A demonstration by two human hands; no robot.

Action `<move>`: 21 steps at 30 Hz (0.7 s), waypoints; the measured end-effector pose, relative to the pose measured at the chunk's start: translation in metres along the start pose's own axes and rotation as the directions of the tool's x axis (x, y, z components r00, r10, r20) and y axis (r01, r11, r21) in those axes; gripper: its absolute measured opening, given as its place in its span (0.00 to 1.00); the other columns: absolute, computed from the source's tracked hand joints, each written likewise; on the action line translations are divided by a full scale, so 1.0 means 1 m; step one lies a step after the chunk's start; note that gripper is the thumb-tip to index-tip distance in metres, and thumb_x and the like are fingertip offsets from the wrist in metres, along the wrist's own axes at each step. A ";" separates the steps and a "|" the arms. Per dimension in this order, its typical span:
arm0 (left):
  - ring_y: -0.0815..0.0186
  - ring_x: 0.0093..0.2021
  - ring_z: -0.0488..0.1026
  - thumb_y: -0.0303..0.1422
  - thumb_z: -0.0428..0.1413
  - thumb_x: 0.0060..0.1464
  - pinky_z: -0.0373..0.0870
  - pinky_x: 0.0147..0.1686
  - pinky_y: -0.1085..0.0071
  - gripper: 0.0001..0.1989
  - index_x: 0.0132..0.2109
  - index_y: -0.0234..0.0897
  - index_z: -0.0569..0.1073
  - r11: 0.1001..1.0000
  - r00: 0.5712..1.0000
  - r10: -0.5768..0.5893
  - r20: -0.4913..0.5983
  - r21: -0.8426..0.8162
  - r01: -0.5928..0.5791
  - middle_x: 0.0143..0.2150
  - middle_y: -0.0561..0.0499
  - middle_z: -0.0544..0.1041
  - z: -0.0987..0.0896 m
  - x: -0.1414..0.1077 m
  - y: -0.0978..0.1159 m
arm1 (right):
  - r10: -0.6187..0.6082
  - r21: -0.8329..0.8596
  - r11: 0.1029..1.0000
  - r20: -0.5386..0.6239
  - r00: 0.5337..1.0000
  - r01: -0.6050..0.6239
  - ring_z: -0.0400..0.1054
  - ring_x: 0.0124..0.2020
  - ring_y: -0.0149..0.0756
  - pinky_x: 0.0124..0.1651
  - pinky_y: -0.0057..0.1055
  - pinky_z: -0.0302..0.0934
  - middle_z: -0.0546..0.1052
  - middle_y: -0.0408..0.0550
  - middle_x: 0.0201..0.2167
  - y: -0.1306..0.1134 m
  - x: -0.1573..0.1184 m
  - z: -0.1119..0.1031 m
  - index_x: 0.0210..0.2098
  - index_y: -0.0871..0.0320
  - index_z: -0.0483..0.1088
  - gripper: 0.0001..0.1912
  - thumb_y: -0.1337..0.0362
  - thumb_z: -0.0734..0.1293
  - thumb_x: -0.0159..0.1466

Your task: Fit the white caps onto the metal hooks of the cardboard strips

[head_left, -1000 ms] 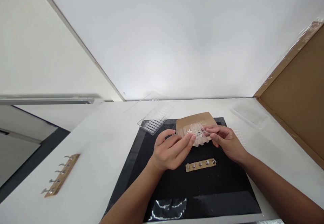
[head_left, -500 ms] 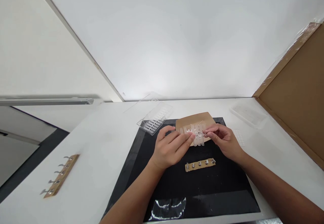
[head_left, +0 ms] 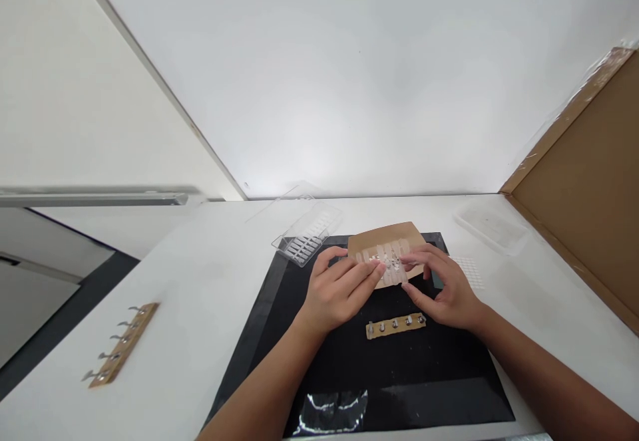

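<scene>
A row of translucent strips (head_left: 387,251) with small shiny pieces lies over a brown card (head_left: 367,240) at the back of a black mat. My left hand (head_left: 339,288) rests its fingertips on the left part of the strips, thumb and fingers spread. At their right end, my right hand (head_left: 444,288) has its thumb and fingers apart, the fingertips touching the strips. Below the hands lies a short brown strip (head_left: 396,325) carrying several small metal pieces.
The black mat (head_left: 399,368) covers the table's middle. A clear compartment box (head_left: 302,245) stands at its back left corner. To the right are a clear tray (head_left: 492,228) and a white dotted sheet (head_left: 469,272). A wooden strip with metal hooks (head_left: 124,344) lies far left.
The thumb of my right hand has moved down and away from its fingers, opening the earlier pinch at the strips. My left hand stays nearly where it was.
</scene>
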State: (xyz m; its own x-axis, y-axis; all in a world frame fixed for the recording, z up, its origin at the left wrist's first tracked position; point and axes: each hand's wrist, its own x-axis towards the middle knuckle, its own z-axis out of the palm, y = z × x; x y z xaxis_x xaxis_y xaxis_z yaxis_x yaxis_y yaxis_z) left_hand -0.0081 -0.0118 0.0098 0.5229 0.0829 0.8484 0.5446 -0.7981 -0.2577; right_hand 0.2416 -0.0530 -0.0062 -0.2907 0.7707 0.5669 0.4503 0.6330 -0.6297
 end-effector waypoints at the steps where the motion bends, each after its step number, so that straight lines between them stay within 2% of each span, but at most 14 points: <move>1: 0.69 0.30 0.75 0.20 0.66 0.62 0.68 0.48 0.58 0.12 0.49 0.37 0.80 1.000 1.000 0.003 0.001 -0.001 -0.003 0.39 0.54 0.88 0.000 0.000 0.000 | -0.006 -0.019 1.000 -0.004 1.000 0.006 0.77 0.46 0.42 0.33 0.34 0.69 0.79 0.51 0.49 0.000 0.000 0.000 0.61 0.48 0.71 0.22 0.66 0.72 0.68; 7: 0.67 0.31 0.76 0.20 0.63 0.64 0.69 0.47 0.58 0.10 0.50 0.35 0.80 0.999 1.000 0.023 0.012 -0.025 -0.022 0.40 0.52 0.88 -0.003 0.000 0.001 | -0.012 -0.015 1.000 -0.064 0.998 0.011 0.76 0.45 0.39 0.32 0.31 0.69 0.82 0.47 0.44 0.004 0.000 0.002 0.55 0.49 0.75 0.14 0.62 0.74 0.70; 13: 0.67 0.31 0.77 0.19 0.64 0.63 0.69 0.47 0.57 0.10 0.49 0.33 0.80 0.999 0.999 0.039 -0.013 -0.025 -0.039 0.40 0.50 0.88 -0.003 0.000 0.000 | 0.009 0.015 1.000 -0.069 0.998 -0.007 0.76 0.43 0.38 0.32 0.30 0.71 0.83 0.48 0.46 0.005 -0.001 0.003 0.54 0.49 0.77 0.15 0.59 0.77 0.69; 21: 0.68 0.32 0.78 0.20 0.64 0.63 0.69 0.47 0.59 0.10 0.49 0.35 0.81 0.999 0.999 0.036 -0.004 -0.037 -0.036 0.41 0.52 0.88 -0.005 0.002 0.002 | 0.093 0.069 0.994 -0.121 0.988 -0.085 0.72 0.31 0.32 0.30 0.30 0.71 0.81 0.47 0.43 0.004 -0.001 0.006 0.47 0.50 0.80 0.09 0.57 0.76 0.69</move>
State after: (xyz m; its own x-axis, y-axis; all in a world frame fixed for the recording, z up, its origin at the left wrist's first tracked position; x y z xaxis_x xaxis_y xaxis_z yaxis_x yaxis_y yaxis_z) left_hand -0.0091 -0.0158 0.0130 0.5397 0.0521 0.8402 0.5009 -0.8220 -0.2708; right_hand 0.2388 -0.0511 -0.0125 -0.1433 0.8121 0.5657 0.4144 0.5683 -0.7108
